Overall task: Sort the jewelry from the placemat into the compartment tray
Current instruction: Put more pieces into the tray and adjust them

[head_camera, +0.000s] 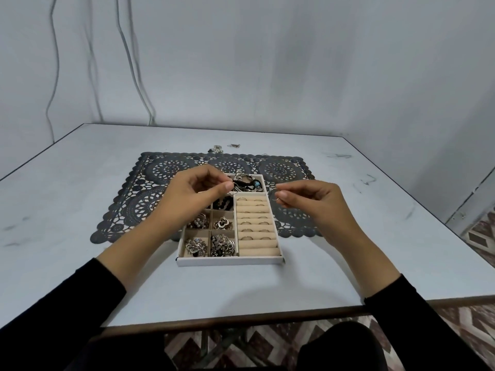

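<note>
Compartment tray (230,261) on the near part of a dark lace placemat (158,167), small cells on its left side heaped with silver jewelry (198,246), ring rolls (254,223) on its right side. Left hand (187,191) above the tray's far-left cells — thumb and forefinger pinched, on what cannot be told. Right hand (316,199) just right of the tray, fingertips nipping a thin ring (273,196). Beyond the tray, past the placemat's far edge — a few loose pieces (216,149) on the table (80,183).

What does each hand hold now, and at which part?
The right hand pinches a thin ring at its rim, between thumb and forefinger. The left hand is pinched shut over the tray; what it holds cannot be told.
</note>
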Motion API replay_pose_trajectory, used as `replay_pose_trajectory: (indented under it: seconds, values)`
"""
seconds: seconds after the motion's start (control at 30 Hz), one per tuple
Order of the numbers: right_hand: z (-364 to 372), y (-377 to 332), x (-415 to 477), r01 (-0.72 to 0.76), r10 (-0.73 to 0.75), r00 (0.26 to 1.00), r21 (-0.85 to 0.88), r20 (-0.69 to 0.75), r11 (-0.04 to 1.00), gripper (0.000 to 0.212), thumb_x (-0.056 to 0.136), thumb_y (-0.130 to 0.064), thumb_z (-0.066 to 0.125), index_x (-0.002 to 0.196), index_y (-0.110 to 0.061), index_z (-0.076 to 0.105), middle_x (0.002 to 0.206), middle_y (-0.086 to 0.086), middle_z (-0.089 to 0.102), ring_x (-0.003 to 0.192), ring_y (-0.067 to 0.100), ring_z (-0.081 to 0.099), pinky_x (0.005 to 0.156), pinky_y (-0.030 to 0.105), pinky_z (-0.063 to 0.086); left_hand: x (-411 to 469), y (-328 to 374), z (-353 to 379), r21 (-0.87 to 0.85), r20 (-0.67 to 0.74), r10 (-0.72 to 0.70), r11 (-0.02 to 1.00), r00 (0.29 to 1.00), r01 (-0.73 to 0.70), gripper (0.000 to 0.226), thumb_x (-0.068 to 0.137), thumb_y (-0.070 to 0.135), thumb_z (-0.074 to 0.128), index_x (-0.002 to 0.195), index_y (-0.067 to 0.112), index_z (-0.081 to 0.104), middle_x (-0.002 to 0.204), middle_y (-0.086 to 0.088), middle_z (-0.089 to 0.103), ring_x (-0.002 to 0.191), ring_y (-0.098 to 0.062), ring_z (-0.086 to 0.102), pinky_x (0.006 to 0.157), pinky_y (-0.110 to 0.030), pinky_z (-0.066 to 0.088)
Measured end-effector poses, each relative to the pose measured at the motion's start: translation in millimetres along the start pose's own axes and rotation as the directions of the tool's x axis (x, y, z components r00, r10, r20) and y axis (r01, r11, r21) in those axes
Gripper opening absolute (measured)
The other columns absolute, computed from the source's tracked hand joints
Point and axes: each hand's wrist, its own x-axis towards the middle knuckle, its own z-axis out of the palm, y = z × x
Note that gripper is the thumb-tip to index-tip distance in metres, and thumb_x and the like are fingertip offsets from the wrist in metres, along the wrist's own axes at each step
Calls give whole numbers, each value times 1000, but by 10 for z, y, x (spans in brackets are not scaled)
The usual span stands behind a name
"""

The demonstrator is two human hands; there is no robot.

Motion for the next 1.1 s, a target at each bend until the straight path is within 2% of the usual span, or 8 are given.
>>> replay_pose_trajectory:
  seconds: [0.1, 0.17, 0.23, 0.4, 0.53, 0.7, 0.9, 1.1]
  values:
    - [-13, 5, -53, -50, 54, 996, -64, 67, 997, 16, 77, -9, 75, 93, -10, 76, 84, 19, 72, 75, 22, 66, 69, 35, 55, -14, 7, 7, -6, 3, -6, 1000, 1000, 6, 10, 84, 19, 74, 92, 13, 72, 87, -4, 74, 82, -15, 68, 71, -25, 56]
    - [-20, 0, -84, -67, 79, 991, -115, 109, 991, 16, 76, -11, 76, 92, -10, 76, 79, 22, 70, 61, 17, 60, 50, 25, 49, -29, 11, 9, -3, 6, -11, 1000, 1000, 11, 11, 84, 19, 74, 92, 12, 72, 87, -8, 73, 81, -14, 67, 68, -33, 58]
    - [-23, -7, -106, -64, 93, 984, -188, 154, 980, 14, 78, -9, 75, 92, -9, 76, 75, 22, 68, 55, 13, 56, 44, 17, 38, -38, 8, 6, -3, 7, -16, 1000, 1000, 16, 10, 84, 19, 74, 91, 12, 72, 88, -10, 72, 80, -15, 67, 68, -41, 59]
    - [-15, -11, -140, 26, 69, 946, -287, 318, 958, 14, 77, -5, 75, 91, -8, 76, 81, 6, 75, 76, 15, 70, 71, 21, 53, -30, 14, -4, -20, -28, 22, 1000, 999, -22, 5, 84, 18, 74, 89, 17, 72, 87, -5, 73, 81, -14, 67, 74, -28, 56]
    - [-14, -41, -149, 96, 60, 929, -394, 365, 914, 14, 76, -7, 77, 90, -10, 77, 86, 0, 75, 85, 13, 71, 80, 24, 55, -26, 10, -11, -37, -45, 27, 999, 999, -29, 7, 84, 19, 74, 90, 17, 72, 88, -4, 73, 81, -13, 67, 75, -25, 55]
    - [1, -82, -153, 161, 47, 916, -472, 399, 867, 13, 77, -9, 78, 88, -14, 78, 83, -1, 75, 82, 11, 69, 79, 29, 56, -32, 27, -8, -32, -53, 26, 999, 998, -28, 8, 84, 19, 74, 91, 16, 72, 91, -10, 72, 80, -12, 67, 74, -23, 57]
    - [19, -113, -135, 235, 68, 884, -566, 462, 790, 11, 78, -13, 77, 88, -18, 78, 81, -7, 73, 80, 10, 67, 73, 33, 53, -29, 24, -6, -38, -33, 31, 999, 999, -33, 7, 84, 18, 73, 90, 16, 71, 85, -3, 72, 76, -9, 67, 71, -20, 54]
    - [37, -154, -122, 320, 69, 849, -615, 523, 721, 10, 79, -14, 77, 88, -19, 78, 81, -10, 72, 78, 6, 66, 70, 24, 52, -42, 22, -1, -26, -31, 41, 999, 999, -42, 8, 85, 17, 74, 92, 13, 72, 87, -9, 73, 77, -13, 67, 70, -23, 56]
